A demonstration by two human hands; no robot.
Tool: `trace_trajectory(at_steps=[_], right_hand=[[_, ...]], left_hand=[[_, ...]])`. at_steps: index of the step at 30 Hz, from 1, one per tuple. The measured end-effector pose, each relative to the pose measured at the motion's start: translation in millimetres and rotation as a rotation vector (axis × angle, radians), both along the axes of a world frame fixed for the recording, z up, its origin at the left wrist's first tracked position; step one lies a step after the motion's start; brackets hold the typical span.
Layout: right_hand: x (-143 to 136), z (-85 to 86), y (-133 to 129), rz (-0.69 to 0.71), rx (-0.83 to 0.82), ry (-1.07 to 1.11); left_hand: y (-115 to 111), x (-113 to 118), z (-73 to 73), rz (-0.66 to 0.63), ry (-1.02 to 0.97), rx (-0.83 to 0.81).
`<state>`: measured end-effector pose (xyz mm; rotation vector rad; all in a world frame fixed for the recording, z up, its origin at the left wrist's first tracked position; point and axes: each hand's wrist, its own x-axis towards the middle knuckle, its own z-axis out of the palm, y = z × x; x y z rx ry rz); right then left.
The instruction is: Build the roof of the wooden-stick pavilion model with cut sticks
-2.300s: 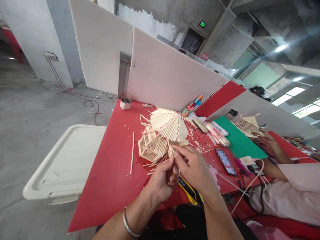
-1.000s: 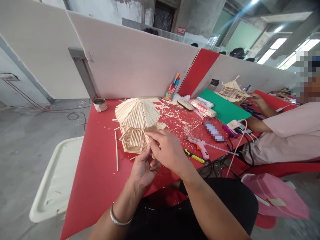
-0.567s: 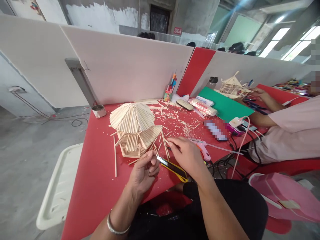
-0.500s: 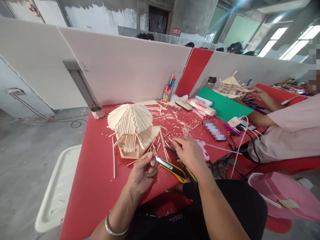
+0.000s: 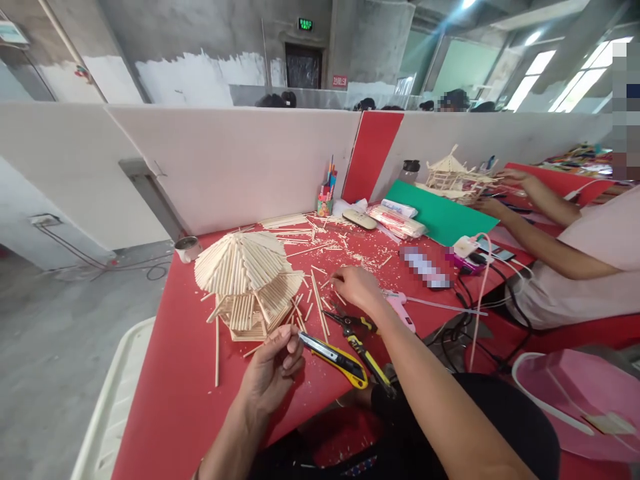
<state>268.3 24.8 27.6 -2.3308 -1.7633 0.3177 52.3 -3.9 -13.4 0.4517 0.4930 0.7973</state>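
Observation:
My left hand point(image 5: 275, 363) is closed over the red table's near part, thumb and fingertips pinched together; anything between them is too small to make out. Just beside its fingertips lies a yellow and black utility knife point(image 5: 335, 358), blade end toward the hand. My right hand point(image 5: 359, 288) reaches over loose wooden sticks and crumbs, its fingers curled downward and closed, contents hidden. Below it rest yellow and black pliers point(image 5: 361, 343) with jaws apart. A pink glue gun point(image 5: 401, 312) lies right of that wrist. Beyond my left hand stands a pavilion model of round wooden sticks point(image 5: 245, 283).
Loose sticks point(image 5: 320, 303) lie right of the model. Farther back are a metal cup point(image 5: 187, 249), a pen holder point(image 5: 325, 205), a bagged stick bundle point(image 5: 397, 221) and a phone point(image 5: 425, 268). Cables point(image 5: 457, 333) hang at the right edge, where another person's arms point(image 5: 540, 230) hold a stick model.
My right hand has moved forward, away from me, uncovering more of the pliers. My left hand stays pinched by the knife. The view has tilted up and shifted a little.

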Motion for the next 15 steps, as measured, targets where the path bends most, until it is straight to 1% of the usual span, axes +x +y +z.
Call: trace_trajectory(at_steps=[2, 4, 9, 15], right_hand=[[-1, 0.9, 12, 0.046, -0.063, 0.03], [-5, -1.2, 25, 0.064, -0.128, 0.038], [-16, -11.3, 55, 0.019, -0.273, 0.02], [-18, -24.1, 72, -0.028, -0.336, 0.02]], left_hand=[[0, 0, 0.2, 0.01, 0.009, 0.003], [1, 0, 0.1, 0.024, 0.015, 0.002], [0, 0, -1.0, 0.043, 0.023, 0.014], [-2, 0, -2.1, 0.045, 0.018, 0.021]])
